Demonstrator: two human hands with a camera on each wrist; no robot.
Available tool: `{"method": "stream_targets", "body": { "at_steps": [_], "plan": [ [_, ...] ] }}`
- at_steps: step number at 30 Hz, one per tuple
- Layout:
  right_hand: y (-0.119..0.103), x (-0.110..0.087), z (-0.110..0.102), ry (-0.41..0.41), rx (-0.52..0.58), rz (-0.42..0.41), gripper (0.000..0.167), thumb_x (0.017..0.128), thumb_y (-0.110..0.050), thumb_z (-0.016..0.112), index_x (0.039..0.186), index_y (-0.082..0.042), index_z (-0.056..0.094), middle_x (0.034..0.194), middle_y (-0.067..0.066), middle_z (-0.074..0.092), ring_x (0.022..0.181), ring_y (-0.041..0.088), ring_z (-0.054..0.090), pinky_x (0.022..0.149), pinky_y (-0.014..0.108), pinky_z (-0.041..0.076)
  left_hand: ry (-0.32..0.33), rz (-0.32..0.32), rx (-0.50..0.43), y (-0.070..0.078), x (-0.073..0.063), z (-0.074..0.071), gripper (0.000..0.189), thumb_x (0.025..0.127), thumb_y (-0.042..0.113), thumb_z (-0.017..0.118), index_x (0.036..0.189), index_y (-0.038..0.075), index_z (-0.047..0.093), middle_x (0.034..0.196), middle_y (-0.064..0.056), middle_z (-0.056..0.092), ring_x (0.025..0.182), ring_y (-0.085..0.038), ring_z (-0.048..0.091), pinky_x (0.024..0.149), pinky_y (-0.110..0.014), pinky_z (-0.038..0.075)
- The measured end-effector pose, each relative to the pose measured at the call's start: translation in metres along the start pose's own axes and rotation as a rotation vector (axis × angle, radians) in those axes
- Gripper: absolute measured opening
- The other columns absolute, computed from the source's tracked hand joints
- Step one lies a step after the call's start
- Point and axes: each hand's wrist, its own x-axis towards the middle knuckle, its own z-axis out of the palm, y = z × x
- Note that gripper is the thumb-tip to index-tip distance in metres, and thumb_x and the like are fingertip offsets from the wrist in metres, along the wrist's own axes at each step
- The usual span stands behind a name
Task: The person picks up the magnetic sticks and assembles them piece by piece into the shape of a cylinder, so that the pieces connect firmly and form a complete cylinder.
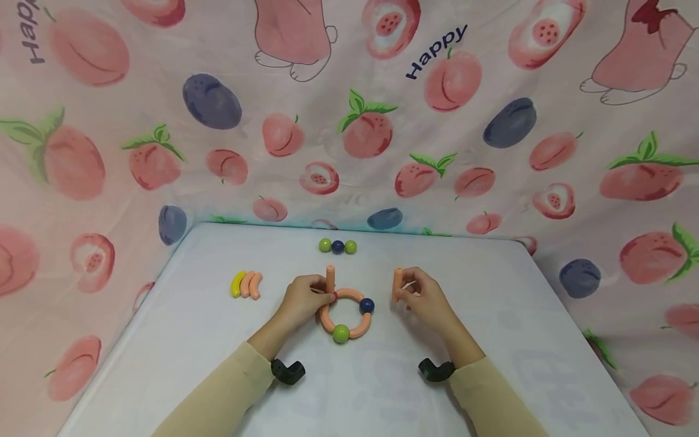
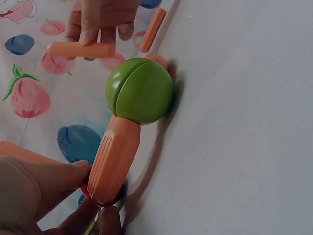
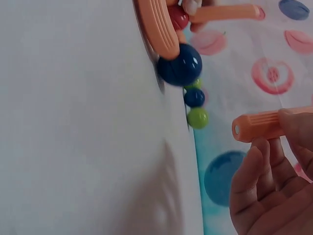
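In the head view, the ring (image 1: pixel 361 328) of orange arcs and balls lies on the worktop (image 1: pixel 191 328), and the relation that seems to matter most is the gap between it and the loose rod (image 1: pixel 398 284), which is upright, well apart to the ring's right. That rod is pinched between thumb and fingers of the right hand (image 1: pixel 423 295), the hand nearer to it. The left hand (image 1: pixel 303 297) grips the ring's far-left part at a red ball (image 1: pixel 334 297), from which a second rod (image 1: pixel 330 279) rises, roughly parallel to the first. Left of the ring lie three curved pieces (image 1: pixel 246 284); beyond it sit three small balls (image 1: pixel 338 247). The left wrist view shows the left thumb and fingertips closed about the ring, its green ball (image 2: pixel 140 91) nearest the camera, with the right hand and its rod across the ring, not touching it. In the right wrist view, the right hand's rod, held off the worktop, points a pale-centred end toward it; the ring's dark blue ball (image 3: pixel 181 65) is the nearest ball to that rod on the ring, and plainly separate.
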Motion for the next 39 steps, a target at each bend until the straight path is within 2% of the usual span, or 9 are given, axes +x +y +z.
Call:
{"method": "stream_targets", "body": {
  "at_steps": [8, 14, 20, 27, 34, 39],
  "plan": [
    [-0.010, 0.007, 0.033, -0.012, 0.037, 0.007, 0.029, 0.102, -0.002, 0.070, 0.130, -0.009, 0.064, 0.123, 0.014, 0.063, 0.092, 0.020, 0.066, 0.069, 0.028, 0.060, 0.002, 0.006, -0.007, 0.001, 0.001, -0.001, 0.020, 0.093, 0.014, 0.085, 0.112, 0.009, 0.081, 0.106, -0.005, 0.080, 0.093, -0.016, 0.072, 0.074, -0.027, 0.060],
    [-0.012, 0.008, 0.046, -0.024, 0.061, -0.003, 0.027, 0.101, -0.003, 0.072, 0.126, -0.011, 0.065, 0.121, 0.013, 0.065, 0.094, 0.022, 0.066, 0.067, 0.027, 0.058, 0.012, 0.013, 0.011, 0.001, 0.002, 0.000, 0.021, 0.091, 0.013, 0.086, 0.112, 0.010, 0.081, 0.105, -0.005, 0.080, 0.095, -0.016, 0.073, 0.077, -0.028, 0.060],
    [-0.014, 0.008, 0.050, -0.050, 0.050, -0.001, 0.028, 0.099, -0.003, 0.074, 0.124, -0.013, 0.066, 0.121, 0.011, 0.065, 0.092, 0.022, 0.066, 0.067, 0.027, 0.058, 0.014, 0.016, 0.023, -0.001, 0.003, 0.000, 0.021, 0.091, 0.013, 0.087, 0.111, 0.010, 0.081, 0.104, -0.005, 0.080, 0.095, -0.017, 0.073, 0.076, -0.028, 0.060],
    [-0.015, 0.008, 0.052, -0.038, 0.033, -0.004, 0.029, 0.097, -0.007, 0.079, 0.122, -0.015, 0.067, 0.122, 0.010, 0.066, 0.095, 0.022, 0.065, 0.071, 0.029, 0.056, 0.020, 0.006, 0.032, -0.001, 0.000, 0.001, 0.020, 0.091, 0.012, 0.086, 0.111, 0.009, 0.080, 0.105, -0.006, 0.080, 0.095, -0.017, 0.073, 0.075, -0.027, 0.060],
    [-0.017, 0.007, 0.052, -0.021, 0.024, 0.012, 0.034, 0.095, -0.011, 0.082, 0.125, -0.017, 0.068, 0.120, 0.008, 0.068, 0.094, 0.022, 0.066, 0.069, 0.029, 0.056, 0.038, 0.001, 0.052, 0.001, -0.005, 0.000, 0.020, 0.092, 0.014, 0.086, 0.111, 0.010, 0.079, 0.108, -0.006, 0.079, 0.097, -0.018, 0.072, 0.076, -0.027, 0.060],
    [-0.013, 0.008, 0.049, -0.015, 0.021, 0.041, 0.036, 0.097, -0.009, 0.079, 0.129, -0.016, 0.067, 0.119, 0.009, 0.069, 0.093, 0.022, 0.065, 0.067, 0.028, 0.056, 0.058, 0.000, 0.063, 0.000, -0.005, 0.001, 0.020, 0.092, 0.015, 0.086, 0.110, 0.010, 0.079, 0.107, -0.007, 0.078, 0.095, -0.018, 0.071, 0.073, -0.027, 0.060]
  ]
}}
